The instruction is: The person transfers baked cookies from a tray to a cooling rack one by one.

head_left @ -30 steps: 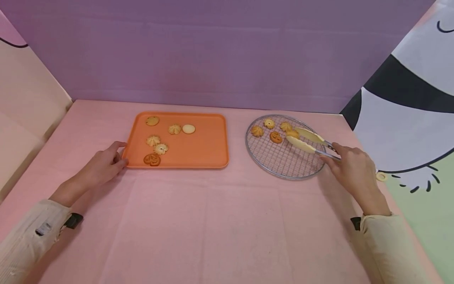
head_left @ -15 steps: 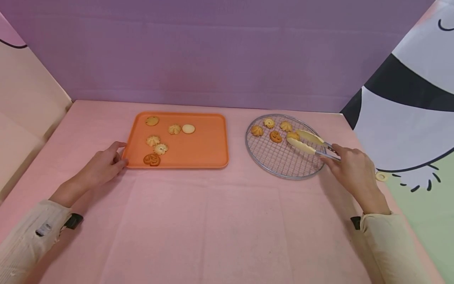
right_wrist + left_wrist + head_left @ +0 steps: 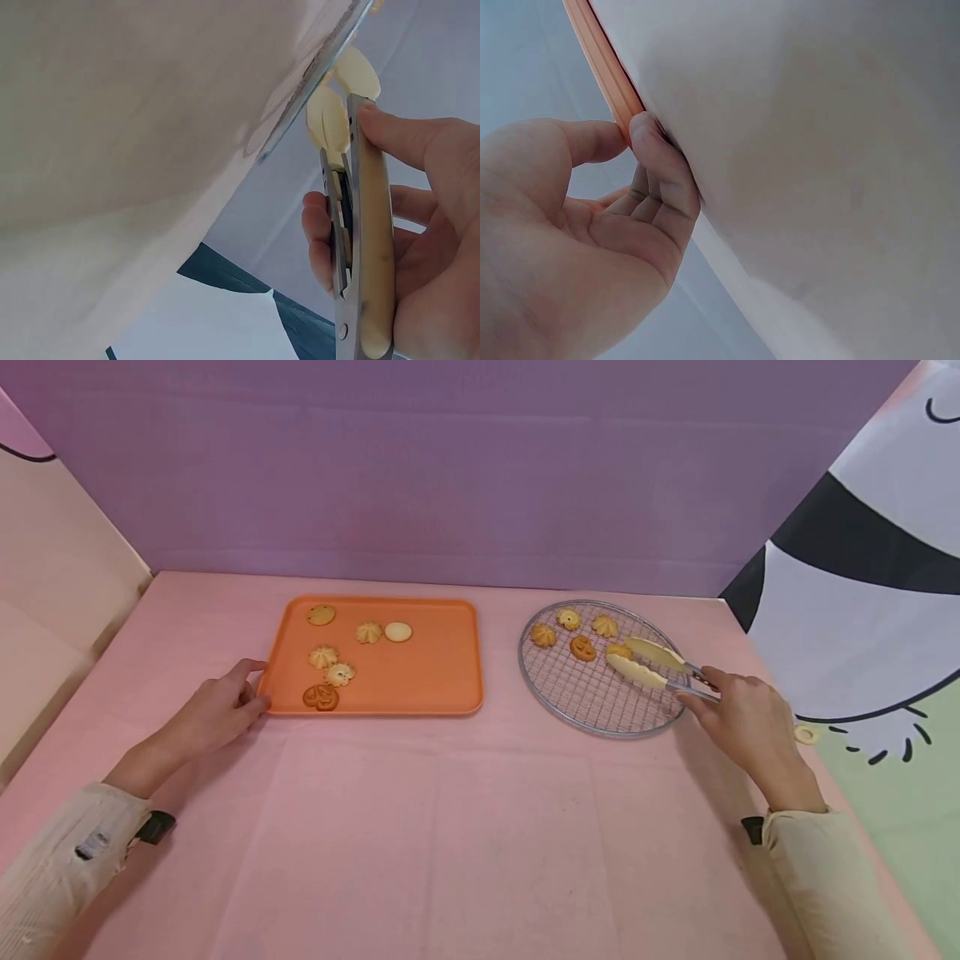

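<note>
My left hand (image 3: 217, 706) pinches the near left corner of an orange tray (image 3: 427, 681) between thumb and fingertips. Piped cookies, a speckled cookie (image 3: 321, 615), a pale round cookie (image 3: 398, 632) and a pretzel-shaped cookie (image 3: 321, 697) lie on it. In my right hand (image 3: 746, 714) I hold metal tongs with cream tips (image 3: 637, 671), the thumb on one arm and fingers round the other. The tips stand apart over a round wire rack (image 3: 600, 703), around a golden cookie (image 3: 619, 650). Cream tips (image 3: 328, 120) also show past the rack's rim in the right wrist view.
On the rack's back left are piped cookies (image 3: 543, 636), a round cookie with a centre hole (image 3: 568, 619) and a brown pretzel-shaped cookie (image 3: 582, 648). A pink cloth (image 3: 480, 827) covers the table. Behind it rises a purple wall (image 3: 480, 477).
The golden cookie at the tongs has shifted slightly nearer me, widening the gap to the piped cookie behind it. Both hands stay almost still, and the tray and rack keep their places.
</note>
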`<state>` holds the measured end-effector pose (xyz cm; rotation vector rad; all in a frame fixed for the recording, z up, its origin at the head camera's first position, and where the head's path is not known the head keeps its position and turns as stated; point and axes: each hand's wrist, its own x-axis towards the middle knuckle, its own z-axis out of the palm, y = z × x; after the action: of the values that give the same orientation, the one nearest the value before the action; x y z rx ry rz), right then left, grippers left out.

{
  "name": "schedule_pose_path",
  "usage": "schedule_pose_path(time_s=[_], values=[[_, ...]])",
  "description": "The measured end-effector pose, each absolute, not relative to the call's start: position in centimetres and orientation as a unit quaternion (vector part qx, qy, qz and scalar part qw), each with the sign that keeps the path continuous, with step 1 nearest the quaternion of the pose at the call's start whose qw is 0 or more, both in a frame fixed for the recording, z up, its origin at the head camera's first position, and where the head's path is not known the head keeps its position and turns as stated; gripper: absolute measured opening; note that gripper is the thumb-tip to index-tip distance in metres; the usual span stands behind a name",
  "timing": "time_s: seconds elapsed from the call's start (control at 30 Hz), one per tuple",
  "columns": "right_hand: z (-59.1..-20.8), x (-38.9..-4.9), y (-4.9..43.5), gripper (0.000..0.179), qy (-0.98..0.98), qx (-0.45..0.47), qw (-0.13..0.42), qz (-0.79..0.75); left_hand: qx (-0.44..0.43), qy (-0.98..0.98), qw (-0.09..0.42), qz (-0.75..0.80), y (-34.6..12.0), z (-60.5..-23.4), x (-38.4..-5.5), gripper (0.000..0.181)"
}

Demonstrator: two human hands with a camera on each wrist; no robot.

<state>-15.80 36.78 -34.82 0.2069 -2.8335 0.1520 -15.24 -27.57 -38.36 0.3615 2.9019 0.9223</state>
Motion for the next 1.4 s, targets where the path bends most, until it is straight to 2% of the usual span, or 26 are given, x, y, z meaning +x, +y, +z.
schedule_pose_path(time_s=[0.13,0.4,0.63,0.77,0.9,1.1,1.4], values=[[-34.5,-15.7,36.7,0.056,-0.987,0.063,0.135,0.063,0.122,0.945,0.033,0.3,-27.7,-38.6,-15.4,0.047],[-33.9,-15.4,36.4,0.061,-0.984,0.07,0.149,0.073,0.116,0.947,0.04,0.297,-27.7,-38.5,-15.4,0.048],[-33.4,-15.3,34.8,0.089,-0.985,0.064,0.132,0.086,0.109,0.947,0.051,0.297,-27.7,-38.5,-15.4,0.05],[-33.3,-15.0,33.8,0.097,-0.987,0.054,0.117,0.097,0.109,0.947,0.051,0.297,-27.6,-38.4,-15.4,0.05],[-33.1,-14.8,33.0,0.097,-0.985,0.067,0.124,0.097,0.11,0.947,0.048,0.297,-27.6,-38.3,-15.3,0.049],[-33.1,-14.6,31.6,0.094,-0.973,0.124,0.167,0.099,0.112,0.947,0.045,0.298,-27.7,-38.5,-15.4,0.049],[-33.0,-14.4,29.4,0.089,-0.963,0.169,0.191,0.089,0.109,0.947,0.051,0.299,-27.6,-38.5,-15.4,0.05]])
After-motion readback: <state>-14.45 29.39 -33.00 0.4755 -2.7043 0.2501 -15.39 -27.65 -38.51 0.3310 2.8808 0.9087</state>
